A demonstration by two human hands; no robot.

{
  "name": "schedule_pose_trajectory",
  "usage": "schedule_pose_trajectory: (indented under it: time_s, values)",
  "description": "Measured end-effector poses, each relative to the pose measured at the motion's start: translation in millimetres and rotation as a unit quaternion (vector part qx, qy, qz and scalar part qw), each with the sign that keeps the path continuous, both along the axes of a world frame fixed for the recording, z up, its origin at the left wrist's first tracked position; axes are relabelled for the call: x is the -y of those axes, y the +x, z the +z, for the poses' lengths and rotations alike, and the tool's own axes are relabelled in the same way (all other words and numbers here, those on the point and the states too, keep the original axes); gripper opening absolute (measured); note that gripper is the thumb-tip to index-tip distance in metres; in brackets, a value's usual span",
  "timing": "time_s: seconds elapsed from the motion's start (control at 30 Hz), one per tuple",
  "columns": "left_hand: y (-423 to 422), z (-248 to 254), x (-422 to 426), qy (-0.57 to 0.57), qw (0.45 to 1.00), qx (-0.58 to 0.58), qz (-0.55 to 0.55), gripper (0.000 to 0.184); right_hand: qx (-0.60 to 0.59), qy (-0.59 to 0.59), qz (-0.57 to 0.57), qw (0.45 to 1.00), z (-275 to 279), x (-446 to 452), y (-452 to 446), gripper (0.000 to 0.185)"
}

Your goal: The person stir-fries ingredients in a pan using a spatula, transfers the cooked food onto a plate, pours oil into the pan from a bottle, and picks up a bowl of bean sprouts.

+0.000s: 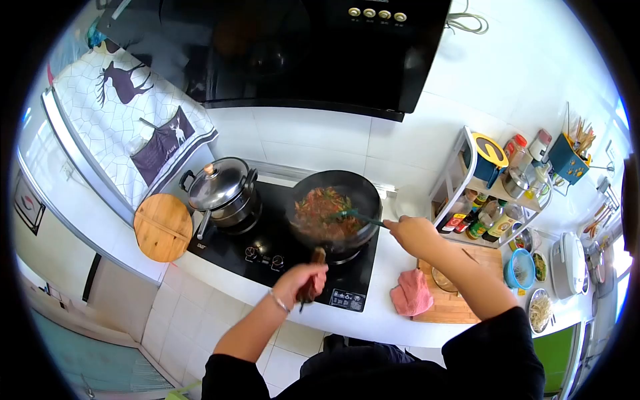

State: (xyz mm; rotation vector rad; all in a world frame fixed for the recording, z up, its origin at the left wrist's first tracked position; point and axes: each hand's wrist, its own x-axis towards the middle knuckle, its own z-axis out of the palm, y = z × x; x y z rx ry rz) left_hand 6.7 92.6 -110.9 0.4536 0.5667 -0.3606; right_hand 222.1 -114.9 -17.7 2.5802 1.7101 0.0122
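Left fingers (pixel 317 269) closed around wok handle (pixel 319 255)

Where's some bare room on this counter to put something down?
White counter shows bare between the cooktop and the pink cloth. Only a narrow glass strip separates the lidded pot from the wok. It's crowded right of the cutting board, around the blue bowl.

Two hands (pixel 303 283), one wok (pixel 335 210), one green spatula (pixel 369 219), one pink cloth (pixel 411 293), four hood buttons (pixel 385 15).
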Motion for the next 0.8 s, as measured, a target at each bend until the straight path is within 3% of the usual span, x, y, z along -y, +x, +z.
schedule_pose_trajectory:
  time_s: [0.03,0.1,0.13,0.23,0.27,0.3,0.33,0.4,0.47,0.5,0.57,0.6,0.67,0.7,0.77,0.8]
  values:
    - [12,11,-7,0.005,0.999,0.037,0.007,0.021,0.000,0.000,-0.003,1.000,2,9,0,0.027]
    - [34,23,12,0.045,0.996,0.024,0.077,0.020,-0.039,0.134,-0.032,0.990,2,25,-3,0.027]
    - [12,3,39,0.224,0.960,0.152,0.071,0.019,-0.036,0.116,-0.046,0.991,13,42,-12,0.026]
    - [-17,-24,78,0.167,0.974,0.036,0.149,0.014,-0.078,0.141,-0.048,0.986,24,72,-15,0.025]
    - [-20,-30,76,0.244,0.955,0.082,0.146,0.015,-0.081,0.119,-0.053,0.988,20,60,-11,0.023]
    - [-20,-22,73,0.202,0.966,0.055,0.152,0.016,-0.094,0.150,-0.016,0.984,9,42,2,0.023]
    - [-17,-19,70,0.198,0.969,0.041,0.144,0.015,-0.091,0.142,-0.005,0.986,-4,23,18,0.023]
    - [-21,-19,70,0.193,0.971,0.023,0.136,0.015,-0.139,-0.062,-0.056,0.987,17,-27,38,0.023]
    - [-16,-23,68,0.197,0.973,0.021,0.115,0.015,0.047,-0.096,0.016,0.994,-11,-74,81,0.020]
    - [-16,-26,68,0.196,0.973,0.021,0.116,0.015,0.048,-0.098,0.018,0.994,6,-89,80,0.020]
    - [-16,-33,67,0.160,0.980,0.038,0.112,0.015,-0.074,-0.280,-0.106,0.951,50,-123,68,0.009]
    - [-16,-29,69,0.179,0.977,0.036,0.113,0.016,-0.072,-0.282,-0.102,0.951,38,-140,89,0.009]
    - [-18,-32,65,0.175,0.978,0.039,0.109,0.016,-0.262,-0.498,-0.281,0.778,-10,-161,144,0.007]
    - [-20,-35,63,0.175,0.979,0.043,0.099,0.016,-0.320,-0.499,-0.261,0.762,-5,-150,141,0.020]
    - [-21,-37,59,0.169,0.980,0.051,0.090,0.017,-0.407,-0.363,-0.218,0.809,-32,-121,137,0.019]
    - [-21,-37,58,0.176,0.980,0.055,0.078,0.017,-0.499,-0.265,-0.096,0.819,-72,-115,143,0.017]
